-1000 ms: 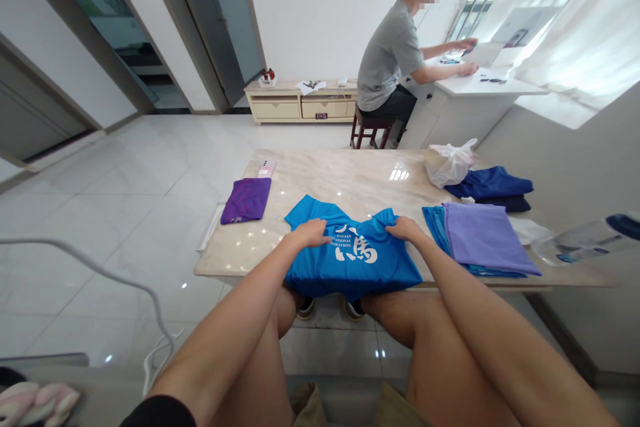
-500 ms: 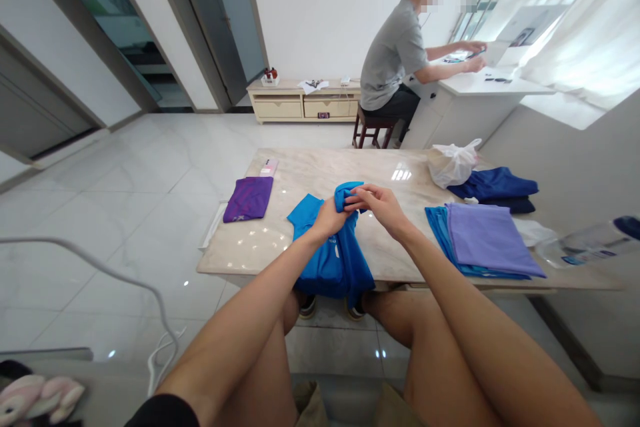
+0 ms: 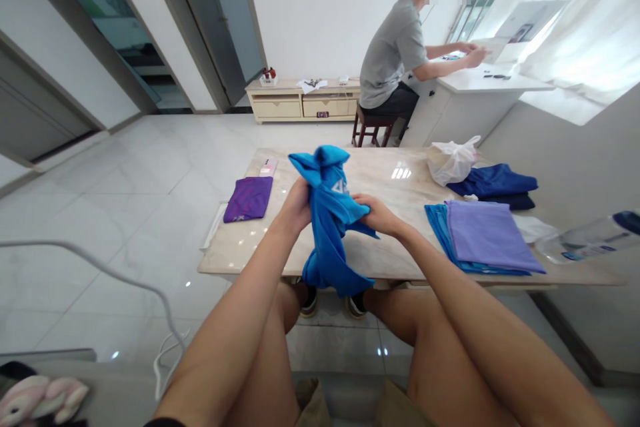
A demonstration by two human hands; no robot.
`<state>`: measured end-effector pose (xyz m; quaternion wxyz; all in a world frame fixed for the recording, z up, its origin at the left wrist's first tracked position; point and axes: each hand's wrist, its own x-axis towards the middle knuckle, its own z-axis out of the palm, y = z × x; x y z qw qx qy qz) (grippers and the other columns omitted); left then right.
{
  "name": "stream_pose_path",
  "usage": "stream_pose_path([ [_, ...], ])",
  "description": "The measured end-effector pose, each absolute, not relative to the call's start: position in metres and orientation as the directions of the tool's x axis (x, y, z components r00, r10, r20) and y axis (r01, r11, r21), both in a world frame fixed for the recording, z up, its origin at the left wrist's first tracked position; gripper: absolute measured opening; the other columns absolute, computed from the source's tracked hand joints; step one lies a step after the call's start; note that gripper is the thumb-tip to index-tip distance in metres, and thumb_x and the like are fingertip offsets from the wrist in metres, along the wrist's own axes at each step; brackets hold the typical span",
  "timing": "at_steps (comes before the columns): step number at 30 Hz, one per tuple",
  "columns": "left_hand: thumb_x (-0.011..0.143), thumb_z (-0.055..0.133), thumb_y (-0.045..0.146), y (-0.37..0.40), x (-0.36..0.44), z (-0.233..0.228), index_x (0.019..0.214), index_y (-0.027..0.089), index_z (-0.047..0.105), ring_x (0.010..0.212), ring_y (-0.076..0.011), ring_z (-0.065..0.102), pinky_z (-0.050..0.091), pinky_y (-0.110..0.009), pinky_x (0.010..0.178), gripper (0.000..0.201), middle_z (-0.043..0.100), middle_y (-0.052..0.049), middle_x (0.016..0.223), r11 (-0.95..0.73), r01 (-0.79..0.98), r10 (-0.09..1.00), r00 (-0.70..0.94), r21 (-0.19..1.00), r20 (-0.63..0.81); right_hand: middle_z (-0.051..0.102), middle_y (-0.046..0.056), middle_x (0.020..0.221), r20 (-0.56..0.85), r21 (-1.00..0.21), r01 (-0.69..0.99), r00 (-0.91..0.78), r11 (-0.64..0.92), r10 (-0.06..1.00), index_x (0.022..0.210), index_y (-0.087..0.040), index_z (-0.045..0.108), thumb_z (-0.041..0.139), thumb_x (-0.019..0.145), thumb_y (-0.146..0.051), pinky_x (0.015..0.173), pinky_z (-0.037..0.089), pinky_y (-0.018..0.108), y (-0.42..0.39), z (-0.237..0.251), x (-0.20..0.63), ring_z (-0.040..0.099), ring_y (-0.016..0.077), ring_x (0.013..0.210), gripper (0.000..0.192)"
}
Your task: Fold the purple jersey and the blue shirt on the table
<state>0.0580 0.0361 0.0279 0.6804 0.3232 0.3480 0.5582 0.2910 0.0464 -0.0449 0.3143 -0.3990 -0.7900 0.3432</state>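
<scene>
Both hands up over the near edge of the marble tabletop [image 3: 360, 177], w/ a bright blue T-shirt [image 3: 327, 213] bunched between them. Left hand [image 3: 296, 205] closed on the shirt's left side, fingers wrapped into the cloth. Right hand [image 3: 376, 212] closed on the right side, pinching a fold. Shirt is lifted off the tabletop, crumpled, top end knotted-looking and sticking up above the hands, bit of white print showing near the top; lower part hangs down past the tabletop edge toward the knees.

Left on the tabletop: folded purple garment [image 3: 247, 199], lying flat, well apart from the hands, w/ a small pink card [image 3: 269, 166] just behind it. Right: a lavender folded cloth [image 3: 487, 235] stacked on top of a blue folded one [image 3: 436, 221], near the right forearm. Behind that stack, dark navy clothes [image 3: 495, 183] w/ a white plastic bag [image 3: 451, 160] touching them. Clear plastic bottle [image 3: 585, 240] lying on its side at the far right.

Background: another person in a grey tee [image 3: 393, 53] sits on a stool at a white desk [image 3: 480, 90], hands on the desk.
</scene>
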Motion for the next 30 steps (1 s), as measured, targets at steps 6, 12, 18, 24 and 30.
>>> stream_pose_path([
  [6, 0.091, 0.067, 0.018, 0.058, -0.021, -0.014, 0.108, 0.018, 0.067, 0.117, -0.0290, 0.075, 0.061, -0.041, 0.099, 0.017, 0.079, -0.013, 0.117, 0.236, -0.020, 0.769, -0.608, 0.971, -0.200, 0.084, 0.005, 0.096, 0.175, -0.902, 0.372, -0.150, 0.220, 0.973, 0.100, -0.018, 0.084, 0.058, 0.075, -0.028, 0.080, 0.059, 0.034, 0.047, -0.026, 0.303, 0.075, 0.0271, 0.092, 0.037],
  [12, 0.086, 0.087, 0.039, 0.038, -0.004, -0.038, 0.145, 0.020, 0.060, 0.143, -0.0324, 0.064, 0.052, -0.045, 0.119, 0.067, 0.063, -0.019, 0.159, -0.099, 0.460, 0.995, 0.025, 0.882, 0.098, 0.080, 0.006, 0.087, 0.135, -0.909, 0.373, -0.161, 0.187, 0.978, 0.095, -0.019, 0.080, 0.056, 0.070, -0.028, 0.070, 0.054, 0.032, 0.044, -0.019, 0.295, 0.070, 0.0251, 0.081, 0.036],
  [18, 0.074, 0.096, 0.045, 0.032, 0.062, -0.037, 0.151, 0.023, 0.063, 0.140, -0.0373, 0.065, 0.050, -0.048, 0.121, 0.086, 0.070, -0.014, 0.151, -0.390, 0.529, 0.873, 0.473, 0.754, 0.119, 0.075, 0.003, 0.084, 0.212, -0.890, 0.348, -0.253, 0.294, 0.944, 0.085, -0.021, 0.074, 0.058, 0.081, -0.038, 0.073, 0.051, 0.030, 0.035, -0.006, 0.277, 0.066, 0.0218, 0.081, 0.024],
  [24, 0.087, 0.072, 0.029, 0.037, 0.058, -0.037, 0.118, 0.024, 0.077, 0.108, -0.0312, 0.076, 0.058, -0.039, 0.096, 0.031, 0.083, -0.006, 0.113, -0.358, 0.671, 0.886, 0.463, 0.650, 0.011, 0.060, 0.000, 0.073, 0.234, -0.902, 0.340, -0.135, 0.267, 0.963, 0.073, -0.023, 0.061, 0.061, 0.087, -0.056, 0.067, 0.045, 0.028, 0.033, -0.002, 0.288, 0.055, 0.0188, 0.075, 0.036],
  [30, 0.089, 0.069, 0.039, 0.042, 0.029, -0.025, 0.089, 0.022, 0.076, 0.093, -0.0279, 0.073, 0.054, -0.034, 0.085, 0.019, 0.080, -0.005, 0.092, -0.309, 0.703, 0.928, 0.371, 0.641, 0.040, 0.054, 0.000, 0.069, 0.238, -0.902, 0.376, 0.024, 0.212, 0.971, 0.071, -0.024, 0.056, 0.060, 0.090, -0.064, 0.065, 0.041, 0.030, 0.039, -0.008, 0.317, 0.049, 0.0195, 0.071, 0.044],
])
